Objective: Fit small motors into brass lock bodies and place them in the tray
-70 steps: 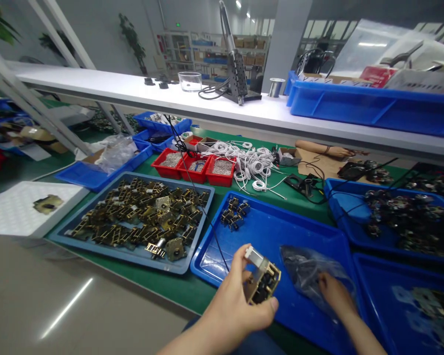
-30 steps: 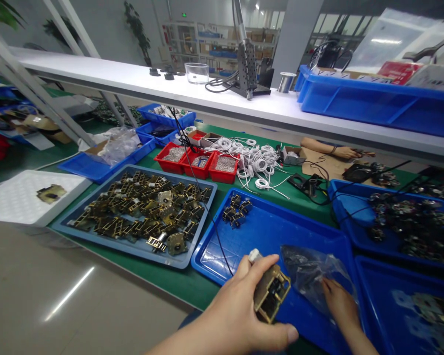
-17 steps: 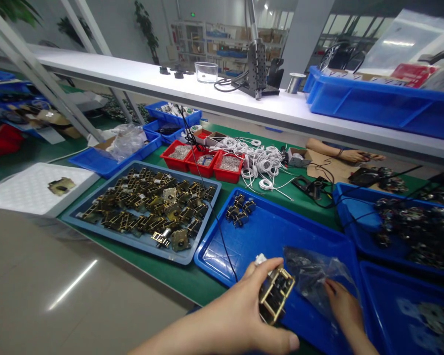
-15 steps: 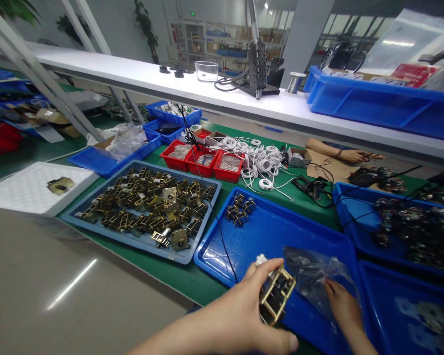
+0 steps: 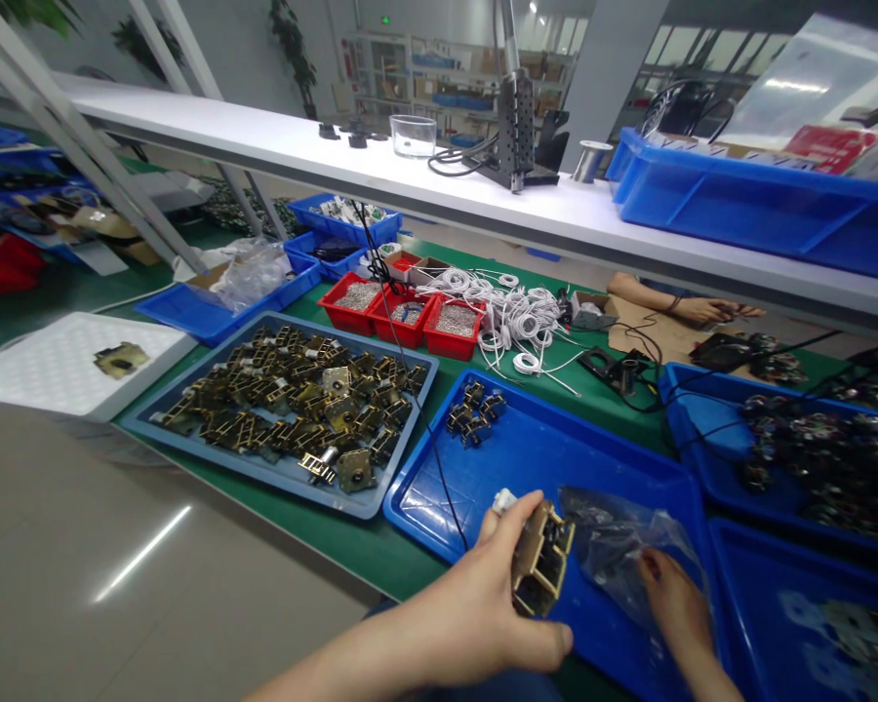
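My left hand [image 5: 483, 595] is closed around a brass-coloured metal frame assembly [image 5: 542, 561] with black parts inside and a white piece at its top. It is held tilted above the near edge of the blue tray [image 5: 556, 439]. Inside that tray, at the right, lies a clear plastic bag [image 5: 621, 546] with dark contents I cannot make out. My right hand [image 5: 677, 604] is at the bag's near side, fingers curled; what the fingertips hold is hidden. Several similar brass assemblies [image 5: 474, 414] sit in the tray's far left corner.
A grey-blue tray [image 5: 366, 505] full of brass assemblies stands to the left. Red bins [image 5: 452, 341] of small metal parts and white cable coils [image 5: 519, 322] lie behind. A white shelf [image 5: 263, 132] crosses above. Across the bench are another person's hands [image 5: 706, 310].
My left hand has shifted slightly left and turned the brass assembly a little, so more of its side plate shows. My right hand has barely moved at the bag.
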`<state>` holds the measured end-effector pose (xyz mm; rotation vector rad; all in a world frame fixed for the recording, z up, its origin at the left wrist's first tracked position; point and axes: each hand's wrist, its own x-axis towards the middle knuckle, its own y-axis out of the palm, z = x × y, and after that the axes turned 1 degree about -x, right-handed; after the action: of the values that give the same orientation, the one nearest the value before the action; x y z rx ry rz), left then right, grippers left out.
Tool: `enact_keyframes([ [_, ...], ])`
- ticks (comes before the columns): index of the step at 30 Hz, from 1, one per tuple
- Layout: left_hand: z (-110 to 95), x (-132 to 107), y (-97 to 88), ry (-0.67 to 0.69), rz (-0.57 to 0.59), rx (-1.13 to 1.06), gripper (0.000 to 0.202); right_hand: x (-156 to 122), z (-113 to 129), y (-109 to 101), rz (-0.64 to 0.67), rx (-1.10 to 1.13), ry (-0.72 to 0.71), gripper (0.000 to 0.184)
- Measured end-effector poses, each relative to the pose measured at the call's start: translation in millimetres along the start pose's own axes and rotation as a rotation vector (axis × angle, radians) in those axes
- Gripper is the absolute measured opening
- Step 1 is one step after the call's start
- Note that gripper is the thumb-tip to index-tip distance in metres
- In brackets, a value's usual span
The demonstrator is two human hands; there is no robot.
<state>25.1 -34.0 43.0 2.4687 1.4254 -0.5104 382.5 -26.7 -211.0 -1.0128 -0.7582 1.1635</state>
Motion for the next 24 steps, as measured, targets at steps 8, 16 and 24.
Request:
enact_keyframes([
  [8,11,4,2.1,0.008,-0.033,-0.151,0.097,4,5,-8,0.014,0.086,0.130,0.025],
  [16,27,7,1.5,0.066,0.118,-0.452,0.075,-1,48,-53,-0.163,0.233,0.298,0.045],
  [24,47,18,13.8,0.068,-0.015,-0.676,0.081,-60,165,-124,-0.106,0.587,0.071,0.036],
])
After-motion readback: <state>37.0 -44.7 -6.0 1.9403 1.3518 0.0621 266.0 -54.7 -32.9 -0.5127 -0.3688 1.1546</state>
